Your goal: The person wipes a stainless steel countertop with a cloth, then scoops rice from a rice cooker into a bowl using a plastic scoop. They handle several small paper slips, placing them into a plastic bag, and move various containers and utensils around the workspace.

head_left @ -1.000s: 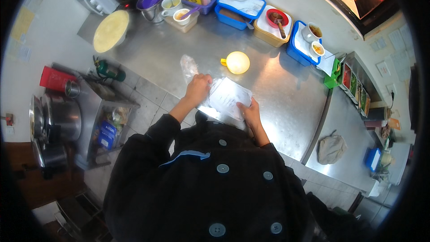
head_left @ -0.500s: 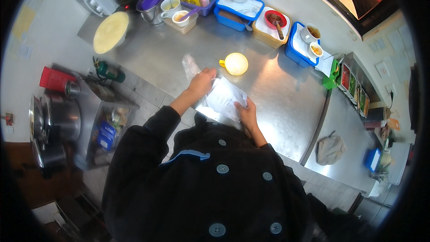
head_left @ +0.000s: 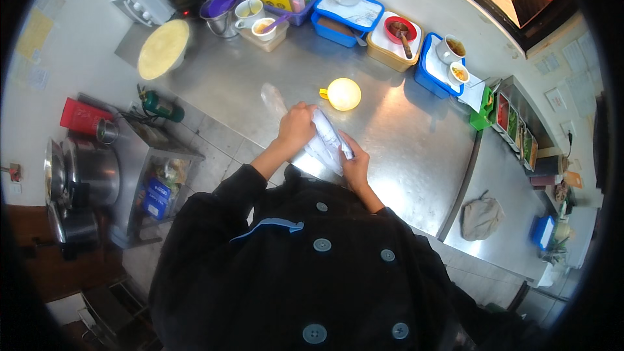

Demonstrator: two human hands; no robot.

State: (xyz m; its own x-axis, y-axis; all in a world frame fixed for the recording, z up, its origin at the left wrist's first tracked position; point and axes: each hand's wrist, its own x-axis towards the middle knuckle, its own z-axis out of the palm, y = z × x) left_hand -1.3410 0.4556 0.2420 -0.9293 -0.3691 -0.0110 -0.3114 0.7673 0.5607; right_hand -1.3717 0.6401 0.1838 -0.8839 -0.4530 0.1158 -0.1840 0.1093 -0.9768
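A white sheet of paper (head_left: 323,141) with faint markings is held between my two hands over the near edge of the steel counter (head_left: 403,149). My left hand (head_left: 297,125) is closed on the paper's upper left side. My right hand (head_left: 354,161) pinches its right side, where the sheet is folded or rolled over. Beyond my left hand lies a clear, crumpled plastic bag (head_left: 273,99), partly hidden by that hand. Just past the paper stands a yellow cup (head_left: 343,94) with its handle to the left.
Blue tubs (head_left: 348,14), a beige tub (head_left: 392,42) and cups line the counter's back. A pale round lid or bowl (head_left: 164,49) sits at the left corner. A grey cloth (head_left: 482,218) lies on the right counter. Big pots (head_left: 91,169) stand at the left.
The paper was spread flat and is now folded over into a narrower shape. My hands have turned inward around it, the left gripping more of its edge.
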